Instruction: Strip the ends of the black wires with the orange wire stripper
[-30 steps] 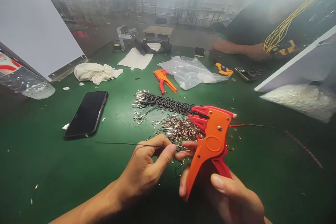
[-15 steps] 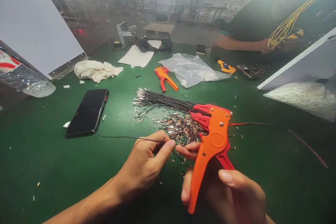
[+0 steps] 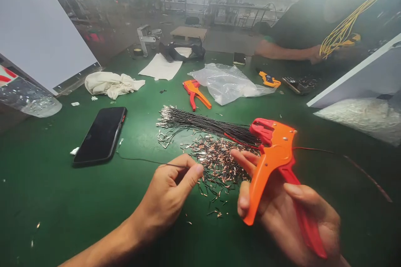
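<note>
Between thumb and forefinger, my left hand [image 3: 171, 187] pinches the end of a thin black wire [image 3: 142, 160], which trails left toward the phone. My right hand [image 3: 300, 212] is wrapped around orange and red wire strippers [image 3: 272, 158]; the handles are spread and the jaws face up and left. Behind the jaws lies a bundle of black wires [image 3: 206, 123] with metal terminals at the left ends. A heap of short black and copper wire scraps [image 3: 219, 158] is spread below the bundle, between my hands. A red wire [image 3: 313, 149] runs out to the right behind the strippers.
A black phone [image 3: 102, 135] lies at left, near a white cloth [image 3: 112, 84] and a plastic bottle [image 3: 31, 98]. Farther back are second strippers [image 3: 196, 94], a clear plastic bag [image 3: 232, 83] and a yellow tool [image 3: 269, 79]. Across the table, a person's hand [image 3: 315, 53] is near yellow wires [image 3: 341, 29].
My right hand has moved right and away from my left hand with the strippers, uncovering more scraps. My left hand has shifted slightly left, still pinching the black wire.
</note>
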{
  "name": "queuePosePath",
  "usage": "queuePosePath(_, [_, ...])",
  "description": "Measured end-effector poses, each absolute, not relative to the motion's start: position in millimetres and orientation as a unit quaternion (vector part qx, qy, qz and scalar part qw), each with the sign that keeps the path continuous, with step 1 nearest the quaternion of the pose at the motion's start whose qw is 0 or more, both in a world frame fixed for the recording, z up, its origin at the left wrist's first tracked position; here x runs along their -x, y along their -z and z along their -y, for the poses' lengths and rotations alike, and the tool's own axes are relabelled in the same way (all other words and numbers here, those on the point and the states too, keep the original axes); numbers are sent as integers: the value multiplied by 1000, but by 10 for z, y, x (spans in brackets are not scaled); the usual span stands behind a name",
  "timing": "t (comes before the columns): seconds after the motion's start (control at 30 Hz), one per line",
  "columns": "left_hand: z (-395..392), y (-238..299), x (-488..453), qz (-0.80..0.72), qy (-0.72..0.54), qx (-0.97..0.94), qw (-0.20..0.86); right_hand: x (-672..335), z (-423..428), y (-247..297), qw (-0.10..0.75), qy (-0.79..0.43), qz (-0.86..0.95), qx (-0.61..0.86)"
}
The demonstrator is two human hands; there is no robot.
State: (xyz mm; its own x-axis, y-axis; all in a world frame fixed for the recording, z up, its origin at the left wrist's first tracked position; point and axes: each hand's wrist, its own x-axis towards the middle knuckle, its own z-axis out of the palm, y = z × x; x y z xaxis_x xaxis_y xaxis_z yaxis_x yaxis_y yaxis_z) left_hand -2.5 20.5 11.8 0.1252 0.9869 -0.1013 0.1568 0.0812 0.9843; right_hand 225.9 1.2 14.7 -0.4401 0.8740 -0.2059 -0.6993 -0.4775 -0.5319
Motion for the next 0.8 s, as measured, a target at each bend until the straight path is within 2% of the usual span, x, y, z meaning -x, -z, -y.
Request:
queuePosePath(0.4, [-126, -90, -37, -515, -421, -551, 504, -2037, 155, -22, 377, -829, 322, 258])
queuePosePath(0.63, [-74, -70, -109, -519, -424, -553, 495, -2002, 178, 12, 329, -859, 301, 250])
queuePosePath(0.8, [-81, -54, -119, -547, -442, -537, 466, -1977, 199, 34, 328, -857, 316, 240])
